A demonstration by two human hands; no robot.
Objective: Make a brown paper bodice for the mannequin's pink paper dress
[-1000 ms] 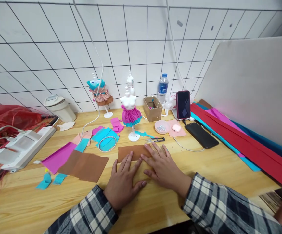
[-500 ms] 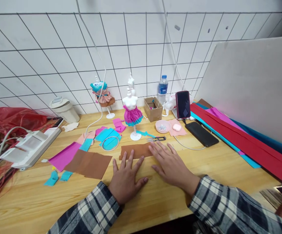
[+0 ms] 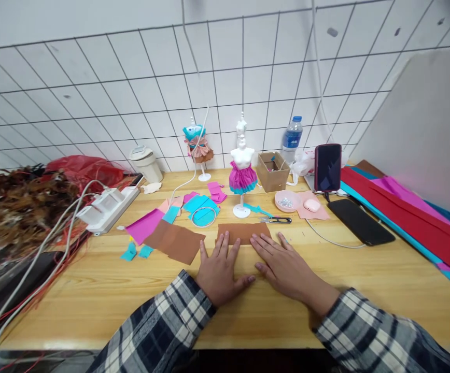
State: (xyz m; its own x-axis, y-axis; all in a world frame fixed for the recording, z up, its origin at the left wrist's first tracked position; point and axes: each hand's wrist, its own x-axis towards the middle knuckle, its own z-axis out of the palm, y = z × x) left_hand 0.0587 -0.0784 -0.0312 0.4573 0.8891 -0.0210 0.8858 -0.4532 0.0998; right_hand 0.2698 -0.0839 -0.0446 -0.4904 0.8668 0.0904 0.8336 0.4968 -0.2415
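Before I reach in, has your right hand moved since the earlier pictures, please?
Yes, the right hand has drawn slightly back, away from the black snips.

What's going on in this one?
A person's left hand and right hand lie palm down at a table, fingertips on the near part of a brown strip. Neither hand grasps anything. A second brown piece lies to the left. Beyond the strip are black snips and a mannequin in a pink and blue skirt.
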